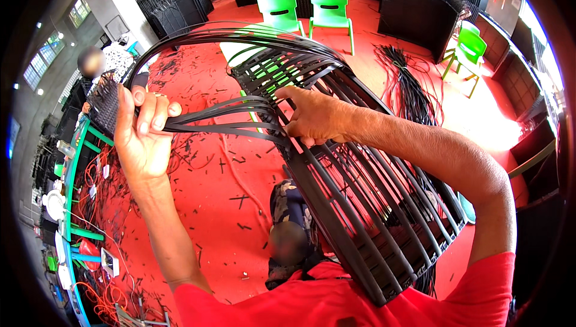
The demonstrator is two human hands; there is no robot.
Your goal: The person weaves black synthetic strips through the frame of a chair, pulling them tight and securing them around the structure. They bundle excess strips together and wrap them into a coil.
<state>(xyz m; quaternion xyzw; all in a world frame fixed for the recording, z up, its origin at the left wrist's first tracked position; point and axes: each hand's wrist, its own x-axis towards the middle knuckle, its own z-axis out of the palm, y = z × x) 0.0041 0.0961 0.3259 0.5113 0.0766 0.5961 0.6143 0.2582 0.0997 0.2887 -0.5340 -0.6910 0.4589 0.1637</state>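
A bundle of flat black plastic strips (219, 114) runs from my raised left hand (146, 126) to a black slatted frame (360, 207). My left hand is closed on the strips, which come out between its fingers and thumb. Other strips arch high over the frame from the same hand. My right hand (318, 117) rests at the frame's edge where the strips meet it. Its fingers are curled on the strips there, with the index finger stretched along them; the fingertips are partly hidden. At the frame's far end the strips are woven across the bars (267, 69).
Green chairs (330, 9) stand behind the frame, another green chair (469, 48) at the right. Loose black strips (411, 87) lie heaped on the red floor (210, 225), which is littered with offcuts. One person (114, 63) sits at left; another (291, 219) is partly hidden beside the frame.
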